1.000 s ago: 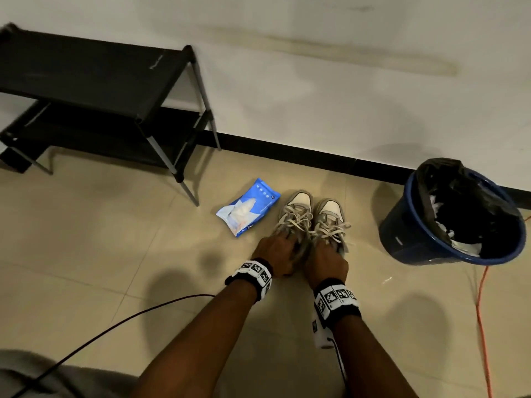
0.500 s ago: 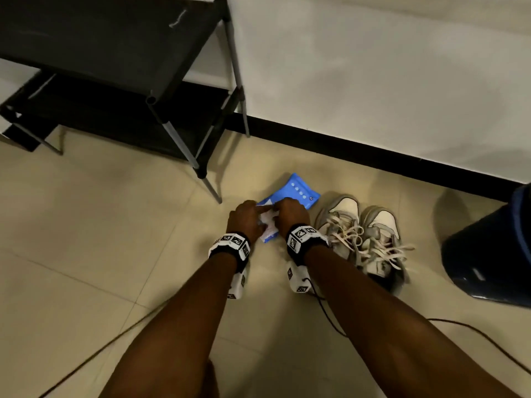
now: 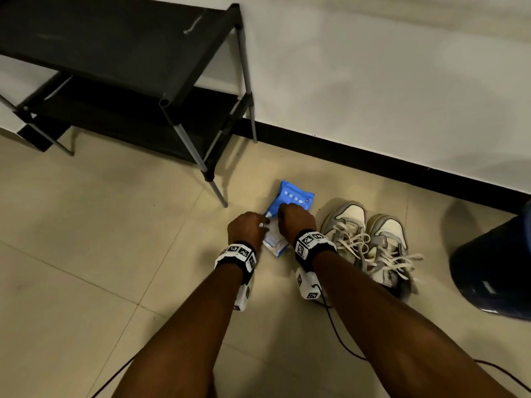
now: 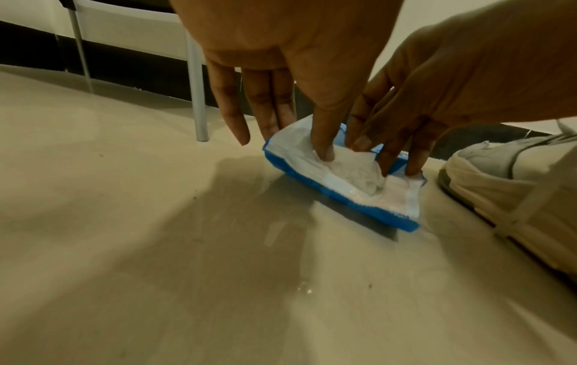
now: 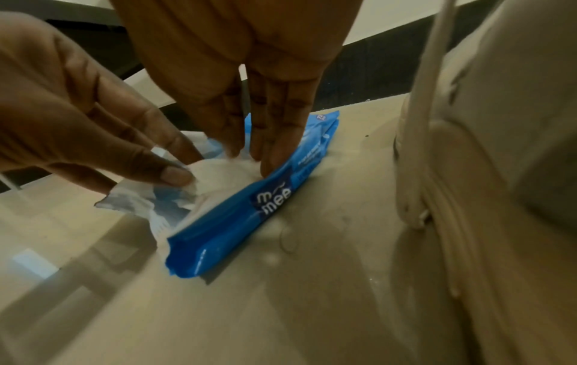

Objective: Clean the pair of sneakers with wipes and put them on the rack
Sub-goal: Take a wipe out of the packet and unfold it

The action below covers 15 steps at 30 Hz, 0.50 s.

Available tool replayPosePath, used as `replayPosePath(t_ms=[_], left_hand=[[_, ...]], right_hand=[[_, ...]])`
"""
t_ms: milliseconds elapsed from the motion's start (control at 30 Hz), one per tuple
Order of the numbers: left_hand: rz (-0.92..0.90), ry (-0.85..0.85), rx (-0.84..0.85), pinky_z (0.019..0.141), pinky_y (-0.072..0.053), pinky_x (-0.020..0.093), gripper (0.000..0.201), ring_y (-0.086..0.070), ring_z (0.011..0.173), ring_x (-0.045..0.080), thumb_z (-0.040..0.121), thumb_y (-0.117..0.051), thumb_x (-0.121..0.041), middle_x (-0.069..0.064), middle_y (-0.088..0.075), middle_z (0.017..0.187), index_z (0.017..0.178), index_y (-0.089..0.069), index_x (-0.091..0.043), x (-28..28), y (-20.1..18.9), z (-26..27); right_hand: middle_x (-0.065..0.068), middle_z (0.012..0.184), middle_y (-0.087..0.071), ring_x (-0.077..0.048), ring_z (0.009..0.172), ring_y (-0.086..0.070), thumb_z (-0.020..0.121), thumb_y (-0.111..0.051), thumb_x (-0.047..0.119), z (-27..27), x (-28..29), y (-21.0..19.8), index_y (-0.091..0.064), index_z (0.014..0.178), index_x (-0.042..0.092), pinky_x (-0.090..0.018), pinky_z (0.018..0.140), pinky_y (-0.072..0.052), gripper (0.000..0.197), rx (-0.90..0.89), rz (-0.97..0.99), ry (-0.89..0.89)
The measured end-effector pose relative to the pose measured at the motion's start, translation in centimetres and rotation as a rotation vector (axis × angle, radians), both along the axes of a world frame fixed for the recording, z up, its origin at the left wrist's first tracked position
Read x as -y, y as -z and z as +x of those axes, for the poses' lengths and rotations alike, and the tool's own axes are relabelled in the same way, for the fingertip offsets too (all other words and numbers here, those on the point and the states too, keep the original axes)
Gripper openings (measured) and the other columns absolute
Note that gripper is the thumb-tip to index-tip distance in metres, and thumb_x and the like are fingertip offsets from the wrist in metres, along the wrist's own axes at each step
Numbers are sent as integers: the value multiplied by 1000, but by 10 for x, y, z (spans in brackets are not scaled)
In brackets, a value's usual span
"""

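A blue wipes pack [image 3: 293, 193] lies on the tiled floor, its flap peeled back and a white wipe [image 4: 353, 170] bulging from the opening. My left hand [image 4: 296, 143] pinches the pack's near edge, thumb on top and fingers behind it. My right hand [image 5: 253, 153] has its fingertips in the opening and pinches the wipe. Two grey-and-white sneakers [image 3: 370, 242] stand side by side just right of the pack, laces loose. The black two-shelf rack [image 3: 120, 58] stands at the upper left against the wall.
A dark blue bin [image 3: 494, 271] sits at the right edge beyond the sneakers. The rack's front leg [image 3: 214, 191] reaches the floor close to the left of the pack. Black cables [image 3: 339, 337] trail across the floor under my arms.
One second ago both hands were on the sneakers; they moved left onto the wipes pack. Over the last half second they stay there, working at the opening.
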<state>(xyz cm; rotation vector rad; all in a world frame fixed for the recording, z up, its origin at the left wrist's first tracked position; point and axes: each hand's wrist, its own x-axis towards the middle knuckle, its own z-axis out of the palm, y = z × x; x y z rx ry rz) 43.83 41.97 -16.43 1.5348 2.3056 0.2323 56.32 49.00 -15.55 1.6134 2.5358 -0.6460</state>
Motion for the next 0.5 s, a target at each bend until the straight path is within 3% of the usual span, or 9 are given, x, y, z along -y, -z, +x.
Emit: replayPosePath(t_ms=[100, 167, 300, 500], left_hand=[[19, -13, -3, 68, -37, 25, 20, -65, 100, 26, 92, -59, -37, 1, -71, 107, 103, -76, -33, 7, 2, 1], [44, -41, 40, 67, -40, 26, 19, -66, 97, 28, 90, -61, -37, 1, -71, 103, 98, -77, -31, 11, 3, 0], [149, -104, 182, 79, -47, 28, 18, -66, 101, 23, 88, -66, -36, -4, -73, 108, 102, -76, -33, 15, -2, 0], [171, -144, 334, 84, -51, 26, 21, -67, 100, 18, 84, -71, -30, -7, -74, 107, 104, -76, -34, 23, -1, 1]], right_hand=[[-5, 112, -59, -30, 101, -60, 84, -57, 22, -1, 6, 1, -64, 109, 22, -37, 78, -48, 25, 12, -15, -32], [-4, 109, -61, -30, 98, -62, 83, -59, 23, -2, 8, 1, -68, 104, 24, -36, 76, -48, 23, -1, -6, -26], [0, 110, -63, -26, 98, -63, 79, -65, 28, -1, 8, -4, -71, 105, 30, -34, 79, -50, 26, -29, -17, -7], [-1, 108, -67, -26, 98, -63, 84, -59, 27, 2, 9, -8, -73, 95, 22, -33, 77, -49, 19, -92, -6, 52]])
